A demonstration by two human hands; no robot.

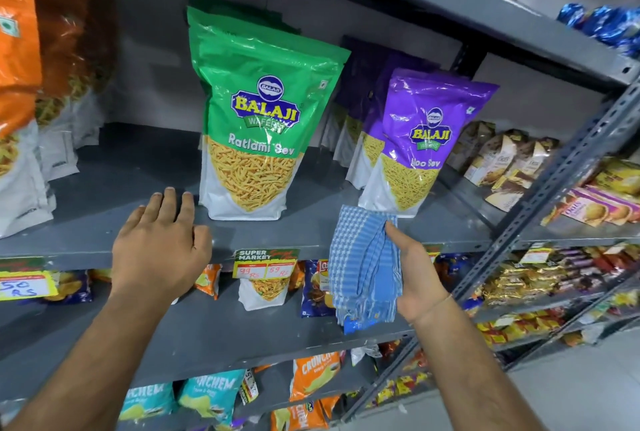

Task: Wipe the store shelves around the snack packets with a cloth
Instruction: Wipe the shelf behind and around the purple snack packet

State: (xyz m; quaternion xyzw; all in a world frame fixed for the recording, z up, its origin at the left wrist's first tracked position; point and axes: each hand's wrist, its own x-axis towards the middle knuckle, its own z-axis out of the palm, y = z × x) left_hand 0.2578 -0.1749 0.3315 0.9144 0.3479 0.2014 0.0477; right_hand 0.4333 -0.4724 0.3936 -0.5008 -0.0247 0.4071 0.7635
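A grey metal shelf [311,229] holds a green snack packet [256,125] standing upright in the middle and a purple snack packet [419,146] to its right. My right hand [415,274] grips a blue checked cloth [360,267] that hangs down over the shelf's front edge, just below the purple packet. My left hand [162,243] rests flat on the shelf's front edge, fingers apart, just left of the green packet and not touching it.
Orange packets [20,91] stand at the far left of the same shelf. Price tags [266,262] hang on the front edge. Lower shelves [207,333] carry small chip bags. A slotted upright post [554,188] and biscuit packs [512,167] stand to the right.
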